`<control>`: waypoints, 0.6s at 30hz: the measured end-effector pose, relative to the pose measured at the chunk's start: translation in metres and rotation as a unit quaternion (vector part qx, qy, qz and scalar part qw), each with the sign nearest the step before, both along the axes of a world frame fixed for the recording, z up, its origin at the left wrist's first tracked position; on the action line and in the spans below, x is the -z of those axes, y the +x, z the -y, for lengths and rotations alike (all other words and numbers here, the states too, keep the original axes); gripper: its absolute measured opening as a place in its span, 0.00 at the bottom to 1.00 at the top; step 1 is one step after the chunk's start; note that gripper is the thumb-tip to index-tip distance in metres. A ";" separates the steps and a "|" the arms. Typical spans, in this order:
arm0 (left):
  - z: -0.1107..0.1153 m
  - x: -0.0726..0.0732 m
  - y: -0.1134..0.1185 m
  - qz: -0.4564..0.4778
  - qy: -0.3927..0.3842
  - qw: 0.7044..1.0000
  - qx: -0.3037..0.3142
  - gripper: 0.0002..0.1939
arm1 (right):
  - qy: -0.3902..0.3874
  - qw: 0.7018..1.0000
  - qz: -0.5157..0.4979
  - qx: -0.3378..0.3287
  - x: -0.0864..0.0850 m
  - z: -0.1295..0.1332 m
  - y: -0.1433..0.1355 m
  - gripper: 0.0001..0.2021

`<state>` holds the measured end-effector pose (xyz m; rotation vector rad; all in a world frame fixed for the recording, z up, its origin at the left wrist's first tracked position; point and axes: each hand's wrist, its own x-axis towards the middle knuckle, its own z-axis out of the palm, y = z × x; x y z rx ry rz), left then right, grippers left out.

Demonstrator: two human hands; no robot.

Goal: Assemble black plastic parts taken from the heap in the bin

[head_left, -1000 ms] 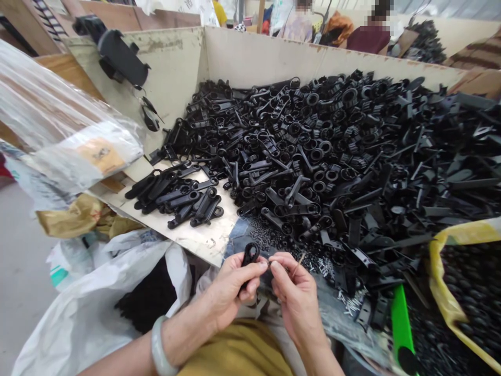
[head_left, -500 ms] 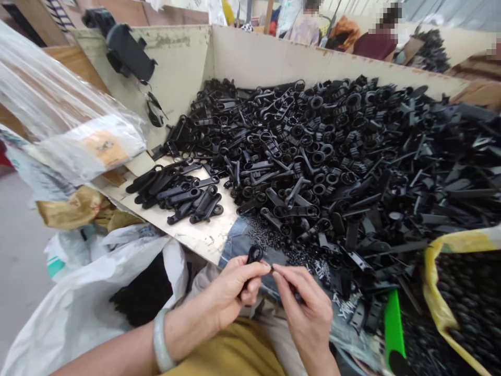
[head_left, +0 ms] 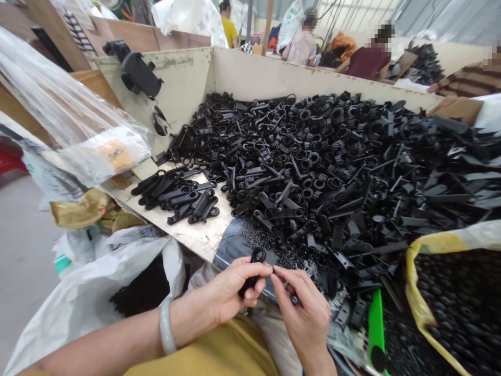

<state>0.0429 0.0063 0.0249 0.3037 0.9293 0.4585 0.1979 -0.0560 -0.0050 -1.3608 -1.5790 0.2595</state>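
Observation:
My left hand (head_left: 238, 284) is closed around a black plastic part with a ring-shaped end (head_left: 258, 255), which sticks up above the thumb. Close beside it, my right hand (head_left: 303, 308) pinches with thumb and forefinger at the left thumb's tip. Whatever lies between those fingertips is too small to make out. A small dark rounded piece (head_left: 295, 300) shows under the curled fingers of the right hand. Just beyond both hands, tiny loose metal and black pieces (head_left: 270, 243) lie on a dark cloth (head_left: 229, 245).
A large heap of black plastic parts (head_left: 297, 156) fills the walled bin. Several elongated black pieces (head_left: 180, 196) lie on the board at left. A white sack (head_left: 70, 297) stands lower left, a yellow-edged sack (head_left: 420, 292) right, near a green strip (head_left: 374, 318). People sit beyond the wall.
The camera view has tilted up a little, showing more of the people behind. Both hands stay together in nearly the same pose, and the dark piece in the right hand shows more clearly.

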 end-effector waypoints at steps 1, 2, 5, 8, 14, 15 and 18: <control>0.000 -0.003 0.000 0.007 0.009 1.000 0.014 0.15 | -0.006 1.000 -0.010 0.005 -0.001 0.000 0.002 0.07; -0.001 -0.006 -0.001 0.013 0.020 0.999 0.030 0.14 | -0.012 1.000 -0.022 0.010 -0.002 0.000 0.004 0.06; 0.000 -0.015 -0.003 0.009 0.077 0.994 0.077 0.18 | -0.014 0.999 -0.050 0.009 -0.005 -0.002 0.010 0.04; 0.002 -0.016 -0.005 -0.015 0.155 0.982 0.105 0.15 | -0.003 0.999 -0.048 -0.024 -0.006 -0.006 0.013 0.05; 0.008 -0.003 -0.006 -0.067 0.223 0.965 0.122 0.12 | -0.017 0.995 -0.042 -0.088 -0.004 -0.016 0.011 0.09; 0.008 -0.002 -0.007 -0.080 0.233 0.961 0.127 0.12 | -0.024 0.994 -0.046 -0.091 -0.004 -0.017 0.011 0.09; 0.010 0.001 -0.009 -0.115 0.261 0.950 0.130 0.11 | -0.061 0.991 -0.068 -0.101 -0.007 -0.018 0.010 0.06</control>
